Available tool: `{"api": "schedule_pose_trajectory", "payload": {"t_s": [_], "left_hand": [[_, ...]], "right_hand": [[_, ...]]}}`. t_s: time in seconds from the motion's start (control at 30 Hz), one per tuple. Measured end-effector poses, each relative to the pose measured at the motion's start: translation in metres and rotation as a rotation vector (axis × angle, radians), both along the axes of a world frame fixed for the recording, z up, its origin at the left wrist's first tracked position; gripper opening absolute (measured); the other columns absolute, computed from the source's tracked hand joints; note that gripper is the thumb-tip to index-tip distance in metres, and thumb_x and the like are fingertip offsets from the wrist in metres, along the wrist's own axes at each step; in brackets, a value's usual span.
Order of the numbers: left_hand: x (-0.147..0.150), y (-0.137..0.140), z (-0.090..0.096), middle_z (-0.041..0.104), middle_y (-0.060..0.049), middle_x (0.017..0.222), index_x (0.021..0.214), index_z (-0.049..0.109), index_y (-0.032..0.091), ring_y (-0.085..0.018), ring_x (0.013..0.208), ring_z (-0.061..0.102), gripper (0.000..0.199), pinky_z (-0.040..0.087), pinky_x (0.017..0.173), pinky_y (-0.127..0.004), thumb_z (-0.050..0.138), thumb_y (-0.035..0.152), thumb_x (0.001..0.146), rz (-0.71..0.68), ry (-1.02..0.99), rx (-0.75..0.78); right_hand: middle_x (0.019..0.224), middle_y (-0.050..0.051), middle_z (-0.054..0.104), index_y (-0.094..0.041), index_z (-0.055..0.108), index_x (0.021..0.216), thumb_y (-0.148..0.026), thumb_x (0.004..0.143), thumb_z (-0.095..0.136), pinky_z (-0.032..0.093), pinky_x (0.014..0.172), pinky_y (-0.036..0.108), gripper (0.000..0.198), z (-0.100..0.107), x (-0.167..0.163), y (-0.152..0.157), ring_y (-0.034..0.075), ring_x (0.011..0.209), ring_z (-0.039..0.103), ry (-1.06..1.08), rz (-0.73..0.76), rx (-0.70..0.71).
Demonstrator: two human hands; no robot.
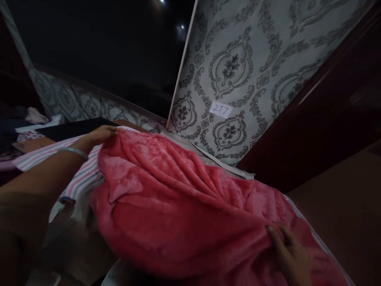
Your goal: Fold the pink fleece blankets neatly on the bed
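Observation:
A plush red-pink blanket (178, 206) spreads across the middle of the head view, loosely folded and creased. My left hand (104, 133), with a bangle on its wrist, is closed on the blanket's far left corner. At the lower right, my right hand (288, 250) pinches the near edge of the blanket between thumb and fingers. A fold runs taut between the two hands. Under the blanket's left side lies a striped white, pink and grey cloth (86, 171). The surface beneath the blanket is mostly hidden.
A large dark television screen (104, 47) hangs on the patterned wall (232, 67). A paper label marked 277 (220, 109) is stuck there. Dark reddish wood (312, 107) stands at the right. Piled clothes (29, 119) lie at the far left, beside a black flat object (77, 128).

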State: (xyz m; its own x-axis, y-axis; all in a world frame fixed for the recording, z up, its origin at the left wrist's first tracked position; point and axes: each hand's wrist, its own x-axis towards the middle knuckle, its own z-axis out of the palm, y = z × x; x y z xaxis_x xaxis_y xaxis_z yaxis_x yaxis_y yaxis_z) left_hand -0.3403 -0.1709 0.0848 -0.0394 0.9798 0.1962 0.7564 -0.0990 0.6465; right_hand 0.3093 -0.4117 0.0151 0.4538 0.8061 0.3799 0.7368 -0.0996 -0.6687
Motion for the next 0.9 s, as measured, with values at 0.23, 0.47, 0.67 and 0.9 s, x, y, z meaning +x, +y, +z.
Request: {"api": "schedule_pose_trajectory", "payload": {"t_s": [0.23, 0.47, 0.67, 0.9], "left_hand": [[0.01, -0.006, 0.067, 0.068, -0.016, 0.122, 0.144, 0.046, 0.0, -0.016, 0.093, 0.061, 0.062, 0.053, 0.094, -0.035, 0.056, 0.033, 0.092, -0.135, -0.249, -0.058], [0.036, -0.008, 0.094, 0.07, -0.011, 0.113, 0.135, 0.054, -0.004, -0.014, 0.094, 0.06, 0.045, 0.049, 0.093, -0.031, 0.045, 0.013, 0.094, -0.16, -0.083, -0.102], [0.046, -0.011, 0.089, 0.072, -0.008, 0.12, 0.124, 0.065, 0.004, -0.012, 0.102, 0.061, 0.039, 0.048, 0.093, -0.024, 0.049, 0.01, 0.09, -0.281, 0.055, -0.237], [0.035, -0.038, 0.056, 0.076, -0.011, 0.106, 0.113, 0.07, 0.003, -0.016, 0.091, 0.064, 0.037, 0.052, 0.085, -0.028, 0.05, 0.014, 0.085, -0.283, -0.136, -0.286]], "right_hand": [[0.073, 0.008, 0.063, -0.021, 0.066, 0.08, -0.051, 0.066, 0.063, 0.046, 0.062, 0.039, 0.032, 0.071, 0.02, 0.028, 0.023, 0.067, 0.057, 0.178, -0.285, 0.307], [0.063, 0.004, 0.055, -0.02, 0.059, 0.069, -0.027, 0.066, 0.065, 0.039, 0.052, 0.036, 0.01, 0.101, 0.038, 0.051, 0.015, 0.055, 0.046, 0.4, -0.393, 0.43], [0.062, 0.001, 0.055, -0.018, 0.061, 0.068, -0.018, 0.067, 0.067, 0.04, 0.057, 0.037, 0.006, 0.106, 0.047, 0.054, 0.014, 0.055, 0.047, 0.4, -0.413, 0.358], [0.063, 0.004, 0.06, -0.023, 0.064, 0.065, -0.021, 0.068, 0.071, 0.041, 0.06, 0.039, 0.008, 0.088, 0.062, 0.054, 0.017, 0.055, 0.05, 0.455, -0.468, 0.193]]}}
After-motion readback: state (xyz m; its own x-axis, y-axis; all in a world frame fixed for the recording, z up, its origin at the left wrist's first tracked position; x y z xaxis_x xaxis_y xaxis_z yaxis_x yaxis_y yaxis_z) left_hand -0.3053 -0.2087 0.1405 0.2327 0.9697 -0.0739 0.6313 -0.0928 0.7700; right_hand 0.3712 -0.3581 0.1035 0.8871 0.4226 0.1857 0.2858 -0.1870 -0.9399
